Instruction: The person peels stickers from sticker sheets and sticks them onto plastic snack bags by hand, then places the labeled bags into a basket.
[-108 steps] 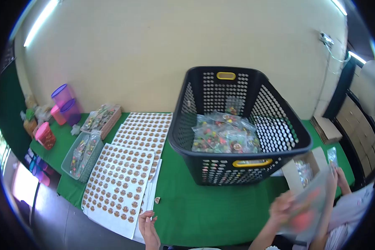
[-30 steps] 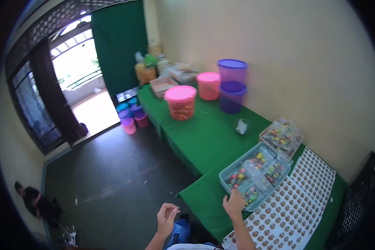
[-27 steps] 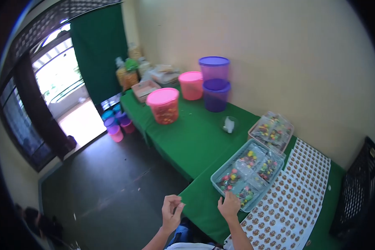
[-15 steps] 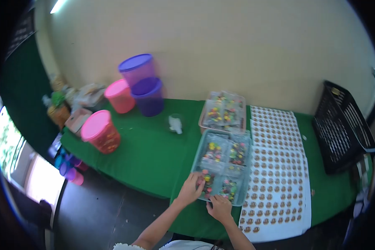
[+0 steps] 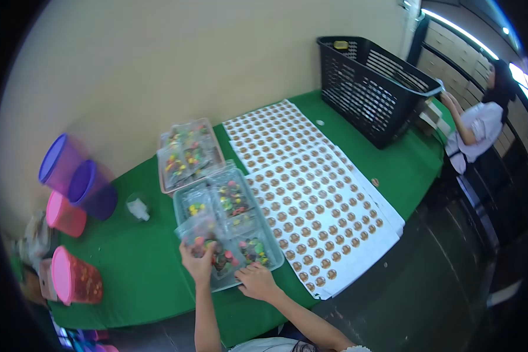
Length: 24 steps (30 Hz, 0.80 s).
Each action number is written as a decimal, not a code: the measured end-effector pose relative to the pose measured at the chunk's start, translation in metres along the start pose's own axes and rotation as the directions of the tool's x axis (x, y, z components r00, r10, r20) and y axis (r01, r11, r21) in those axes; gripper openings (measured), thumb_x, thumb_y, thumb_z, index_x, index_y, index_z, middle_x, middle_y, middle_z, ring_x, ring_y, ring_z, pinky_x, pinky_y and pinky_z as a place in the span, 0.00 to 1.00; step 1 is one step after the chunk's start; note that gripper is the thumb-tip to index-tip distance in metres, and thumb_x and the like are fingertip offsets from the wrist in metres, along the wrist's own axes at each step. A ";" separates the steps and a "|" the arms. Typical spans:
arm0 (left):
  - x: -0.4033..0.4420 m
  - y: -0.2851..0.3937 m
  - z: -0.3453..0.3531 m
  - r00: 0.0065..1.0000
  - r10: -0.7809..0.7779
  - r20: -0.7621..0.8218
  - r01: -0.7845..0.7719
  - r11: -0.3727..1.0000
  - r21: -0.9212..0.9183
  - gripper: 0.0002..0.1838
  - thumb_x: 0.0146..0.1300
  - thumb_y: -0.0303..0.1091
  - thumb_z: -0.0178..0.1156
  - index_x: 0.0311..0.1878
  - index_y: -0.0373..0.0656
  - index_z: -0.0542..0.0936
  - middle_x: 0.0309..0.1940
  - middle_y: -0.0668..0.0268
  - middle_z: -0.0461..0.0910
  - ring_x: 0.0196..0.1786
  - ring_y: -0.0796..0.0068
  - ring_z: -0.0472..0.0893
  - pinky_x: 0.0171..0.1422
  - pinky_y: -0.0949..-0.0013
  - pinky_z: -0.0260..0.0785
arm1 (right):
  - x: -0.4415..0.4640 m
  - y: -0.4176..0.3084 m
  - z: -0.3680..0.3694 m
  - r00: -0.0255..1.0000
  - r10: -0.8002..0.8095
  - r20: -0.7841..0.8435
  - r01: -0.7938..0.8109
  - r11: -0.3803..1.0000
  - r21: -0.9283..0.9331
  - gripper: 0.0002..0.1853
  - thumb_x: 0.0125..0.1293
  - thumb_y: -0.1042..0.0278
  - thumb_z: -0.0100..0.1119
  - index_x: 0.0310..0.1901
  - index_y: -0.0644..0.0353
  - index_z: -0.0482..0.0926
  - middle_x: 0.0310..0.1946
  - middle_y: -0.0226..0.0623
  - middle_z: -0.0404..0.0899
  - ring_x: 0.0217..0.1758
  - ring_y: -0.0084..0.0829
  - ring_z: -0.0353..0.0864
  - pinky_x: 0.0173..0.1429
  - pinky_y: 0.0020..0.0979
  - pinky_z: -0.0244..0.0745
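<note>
A pale green tray [image 5: 277, 258] on the green table holds clear bags of colourful sweets. My left hand [image 5: 198, 262] is closed on a clear bag [image 5: 200, 230] at the tray's near left part, and the bag is tilted up. At the tray's near edge rests my right hand [image 5: 257, 281], its fingers beside another bag of sweets [image 5: 253, 251]; whether it grips anything is not visible. Sheets of round brown stickers [image 5: 311, 202] lie right of the tray. Behind the tray, a pink tray [image 5: 165, 189] holds more bags.
A large black basket [image 5: 364, 88] stands at the back right, with a person [image 5: 478, 126] beside it. Purple tubs [image 5: 92, 190] and pink tubs [image 5: 76, 278] stand at the left. A small clear cup [image 5: 138, 208] sits between them and the trays.
The view has swung right. My left hand has lifted part of a bag in the green tray. My right hand remains at the tray's near edge.
</note>
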<state>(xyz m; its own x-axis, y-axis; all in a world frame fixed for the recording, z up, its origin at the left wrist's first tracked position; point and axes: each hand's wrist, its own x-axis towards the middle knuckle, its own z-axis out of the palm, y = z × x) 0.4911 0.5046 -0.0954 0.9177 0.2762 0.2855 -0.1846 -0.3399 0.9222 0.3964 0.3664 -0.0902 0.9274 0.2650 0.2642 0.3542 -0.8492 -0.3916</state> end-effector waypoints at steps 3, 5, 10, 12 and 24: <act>0.000 -0.001 0.000 0.999 0.005 -0.052 -0.015 0.978 -0.207 0.30 0.47 0.29 0.65 0.51 0.33 0.62 0.40 0.59 0.70 0.40 0.74 0.72 0.42 0.73 0.66 | -0.001 0.001 0.002 1.000 0.024 0.009 -0.025 0.999 0.035 0.15 0.39 0.62 0.62 0.31 0.54 0.72 0.26 0.29 0.73 0.33 0.27 0.75 0.44 0.29 0.65; -0.001 0.006 -0.001 0.993 -0.106 -0.046 0.095 0.978 -0.185 0.29 0.49 0.31 0.63 0.52 0.33 0.61 0.43 0.57 0.68 0.42 0.72 0.71 0.44 0.71 0.66 | 0.001 0.003 0.006 0.999 0.041 0.022 -0.042 0.998 0.048 0.16 0.38 0.62 0.62 0.32 0.54 0.72 0.27 0.29 0.73 0.34 0.27 0.74 0.43 0.28 0.65; -0.005 0.011 -0.007 0.970 -0.203 -0.132 0.195 0.978 -0.075 0.25 0.56 0.34 0.57 0.53 0.34 0.60 0.46 0.54 0.67 0.43 0.70 0.72 0.46 0.70 0.66 | 0.000 0.007 0.006 0.991 -0.056 0.123 0.039 0.989 0.142 0.15 0.42 0.68 0.59 0.35 0.58 0.72 0.33 0.33 0.73 0.39 0.30 0.73 0.44 0.29 0.64; -0.013 0.022 -0.007 0.959 -0.195 -0.208 0.159 0.971 -0.179 0.23 0.58 0.34 0.55 0.53 0.35 0.60 0.46 0.54 0.69 0.42 0.70 0.73 0.44 0.72 0.67 | -0.002 0.011 -0.008 0.991 -0.125 -0.038 0.131 0.954 0.269 0.17 0.43 0.69 0.58 0.38 0.58 0.71 0.37 0.35 0.71 0.42 0.32 0.71 0.47 0.31 0.63; -0.099 0.053 0.061 0.954 -0.055 -0.294 0.023 0.993 -0.113 0.25 0.55 0.30 0.57 0.53 0.34 0.59 0.45 0.55 0.70 0.41 0.71 0.75 0.42 0.73 0.69 | -0.144 0.138 -0.072 0.852 0.520 0.055 -0.449 0.673 0.587 0.17 0.52 0.82 0.52 0.46 0.65 0.65 0.39 0.48 0.61 0.40 0.43 0.68 0.38 0.33 0.68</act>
<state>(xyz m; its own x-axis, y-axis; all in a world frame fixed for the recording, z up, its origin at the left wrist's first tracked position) 0.4119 0.4042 -0.0903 0.7824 0.5468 0.2982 -0.2022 -0.2298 0.9520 0.3033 0.1785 -0.1182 0.9812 -0.1909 -0.0273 -0.1073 -0.4229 -0.8998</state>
